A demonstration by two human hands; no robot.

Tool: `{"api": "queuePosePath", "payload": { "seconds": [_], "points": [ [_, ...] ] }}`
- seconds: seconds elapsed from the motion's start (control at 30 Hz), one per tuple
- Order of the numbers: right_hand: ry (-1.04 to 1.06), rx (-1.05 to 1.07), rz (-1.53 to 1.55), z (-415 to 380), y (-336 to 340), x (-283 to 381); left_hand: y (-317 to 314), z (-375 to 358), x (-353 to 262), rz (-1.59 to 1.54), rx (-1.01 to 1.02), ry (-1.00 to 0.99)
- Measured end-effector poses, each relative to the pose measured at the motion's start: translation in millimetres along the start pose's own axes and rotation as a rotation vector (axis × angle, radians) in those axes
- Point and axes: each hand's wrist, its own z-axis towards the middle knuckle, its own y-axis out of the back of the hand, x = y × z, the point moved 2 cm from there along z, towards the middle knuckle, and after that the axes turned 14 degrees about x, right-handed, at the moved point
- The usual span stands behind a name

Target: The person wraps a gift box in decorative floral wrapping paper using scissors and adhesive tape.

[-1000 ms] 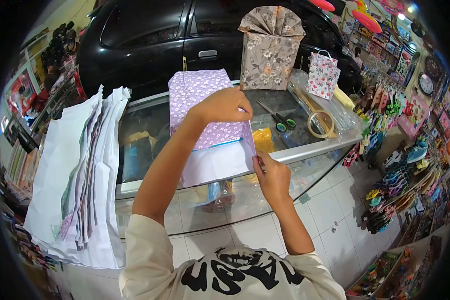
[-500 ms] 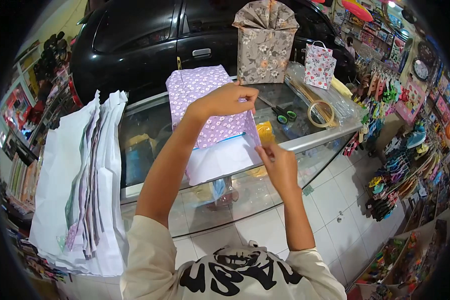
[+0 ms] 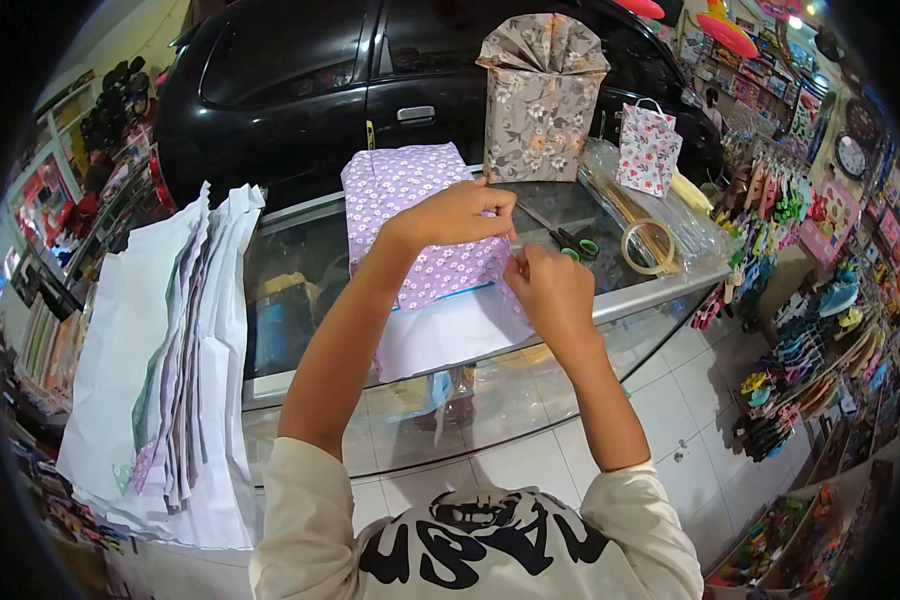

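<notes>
A box-shaped parcel in purple floral wrapping paper [image 3: 402, 185] lies on a glass counter [image 3: 300, 240]. Its near end flap shows a white inner side [image 3: 435, 340] that hangs over the counter's front rail. My left hand [image 3: 460, 214] rests across the parcel's right side, its fingers curled down onto the paper at that edge. With closed fingers, my right hand [image 3: 560, 292] pinches the paper at the near right corner, just below the left hand. Its fingertips partly hide the fold. Green-and-black scissors [image 3: 576, 244] lie to the right of both hands.
A roll of tape [image 3: 626, 245] sits on plastic packaging [image 3: 705, 240] at right. Behind stand a brown floral wrapped gift [image 3: 535, 120] and a small floral bag [image 3: 650, 150]. Wrapping paper sheets [image 3: 135, 340] hang at left. A black car [image 3: 280, 110] is beyond the counter.
My right hand has moved up and inward along the paper's right edge, closer to my left hand, folding that side in. My left hand stays at the parcel's edge. The view has shifted slightly.
</notes>
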Motion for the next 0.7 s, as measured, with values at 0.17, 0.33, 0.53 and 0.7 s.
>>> {"api": "queuePosePath", "payload": {
  "seconds": [0.17, 0.33, 0.53, 0.7],
  "points": [
    [0.042, 0.081, -0.065, -32.6, -1.9, -9.8, 1.3, 1.6, 2.2, 0.029, 0.039, -0.007],
    [0.038, 0.192, -0.079, -49.5, 6.7, -5.9, 2.7, 1.2, 0.0, 0.023, 0.047, -0.022],
    [0.053, 0.27, -0.005, -53.9, 7.8, -12.5, -0.2, 1.8, 2.6, -0.03, 0.052, -0.037],
    [0.016, 0.244, 0.155, -22.1, 16.3, -10.8, 0.4, -1.3, -0.7, -0.01, 0.058, -0.052]
  ]
}}
